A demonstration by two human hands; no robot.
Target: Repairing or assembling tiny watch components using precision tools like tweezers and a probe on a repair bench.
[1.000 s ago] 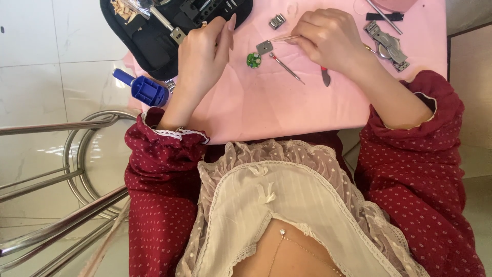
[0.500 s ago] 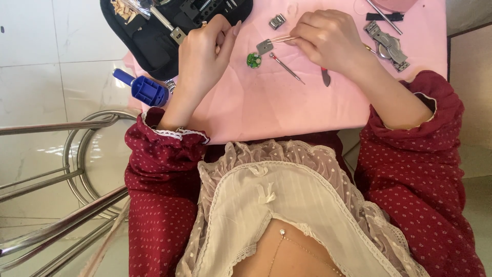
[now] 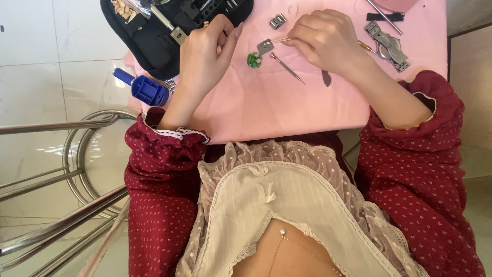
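Two hands were on the pink worktop (image 3: 287,107), both busy at its 12 o'clock edge. My right hand (image 3: 328,41) was pinched shut on thin tweezers (image 3: 282,40), tips reaching toward 9 o'clock and clamped on a small grey metal plate (image 3: 265,46), held just off the cloth. My left hand (image 3: 205,51) was loosely curled, fingertips together near the edge of the black tool case (image 3: 154,36); couldn't tell if it held anything.

Small green round movement (image 3: 253,60) sat directly at 6 o'clock of the plate, nearly touching it. Thin screwdriver (image 3: 287,67) lay at 3 o'clock of the movement, slanted. Small metal clip (image 3: 278,21) at 12 o'clock of the plate. Metal watch with bracelet (image 3: 389,47) at 3 o'clock of my right hand. Blue case-opener tool (image 3: 143,88) at 8 o'clock of my left hand, hanging over the worktop edge.

Handling judgement: the plate was featherweight, stiff, smooth, so liable to ping out of the tweezers if squeezed hard; best gripped at one edge, as it was. The movement looked fragile: hold by the rim only, keep off the face.
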